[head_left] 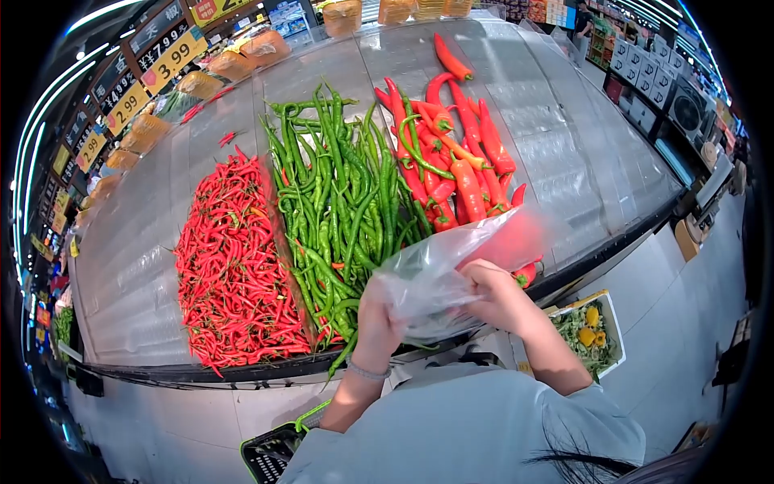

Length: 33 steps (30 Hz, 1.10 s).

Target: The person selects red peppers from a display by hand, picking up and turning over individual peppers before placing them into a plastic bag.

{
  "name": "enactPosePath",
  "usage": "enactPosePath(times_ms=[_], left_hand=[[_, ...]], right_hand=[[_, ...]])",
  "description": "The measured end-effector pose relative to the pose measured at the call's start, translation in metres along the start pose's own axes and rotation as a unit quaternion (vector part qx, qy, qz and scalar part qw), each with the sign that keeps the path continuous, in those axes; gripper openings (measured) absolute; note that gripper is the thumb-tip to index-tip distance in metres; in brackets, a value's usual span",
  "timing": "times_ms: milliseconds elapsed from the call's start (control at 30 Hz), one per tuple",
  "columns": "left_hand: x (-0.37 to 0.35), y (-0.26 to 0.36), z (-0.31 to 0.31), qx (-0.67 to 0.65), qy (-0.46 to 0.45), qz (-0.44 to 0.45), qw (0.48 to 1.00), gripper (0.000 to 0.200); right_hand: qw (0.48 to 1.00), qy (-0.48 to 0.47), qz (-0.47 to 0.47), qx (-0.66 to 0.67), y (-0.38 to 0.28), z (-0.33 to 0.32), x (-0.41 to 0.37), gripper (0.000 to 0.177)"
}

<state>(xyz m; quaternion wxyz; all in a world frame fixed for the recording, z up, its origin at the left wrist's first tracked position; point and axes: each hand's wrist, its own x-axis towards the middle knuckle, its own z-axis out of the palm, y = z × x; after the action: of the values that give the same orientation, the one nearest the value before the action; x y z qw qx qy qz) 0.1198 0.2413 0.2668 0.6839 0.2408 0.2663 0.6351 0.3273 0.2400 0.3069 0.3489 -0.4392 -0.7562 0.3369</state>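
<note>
A clear plastic bag (431, 278) is held between my two hands, over the front edge of the pepper display. My left hand (379, 310) grips its left side; the fingertips are partly behind the plastic. On the right side my right hand (488, 290) has its fingers closed on the bag. Long green peppers (334, 185) lie just beyond my left hand. Large red peppers (468, 177) are beyond the bag, some seen through or partly covered by it. Small red chilies (234, 274) form a heap at the left.
The grey display table (564, 113) has a dark front edge. A black basket with a green rim (278, 452) is below at the left. On the floor at the right stands a white box (617, 339) holding greens and yellow peppers. Price signs (173, 58) line the back left.
</note>
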Motion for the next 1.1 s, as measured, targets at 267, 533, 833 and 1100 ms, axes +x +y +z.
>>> enactPosePath(times_ms=[267,533,833,1100], left_hand=[[-0.005,0.009,0.008,0.482,-0.377,-0.059,0.789,0.037],[-0.01,0.04,0.008,0.303,-0.25,-0.111,0.913,0.029],[-0.013,-0.013,0.075,0.401,-0.153,-0.012,0.903,0.014],[0.046,-0.071,0.148,0.478,0.117,0.456,0.741,0.024]], right_hand=[[0.927,0.067,0.003,0.37,0.023,0.01,-0.002,0.014],[0.972,-0.035,-0.104,0.208,0.029,0.005,-0.012,0.017],[0.955,-0.075,-0.061,0.28,0.038,-0.051,-0.013,0.031],[0.976,0.198,-0.047,0.082,0.105,-0.146,-0.027,0.044]])
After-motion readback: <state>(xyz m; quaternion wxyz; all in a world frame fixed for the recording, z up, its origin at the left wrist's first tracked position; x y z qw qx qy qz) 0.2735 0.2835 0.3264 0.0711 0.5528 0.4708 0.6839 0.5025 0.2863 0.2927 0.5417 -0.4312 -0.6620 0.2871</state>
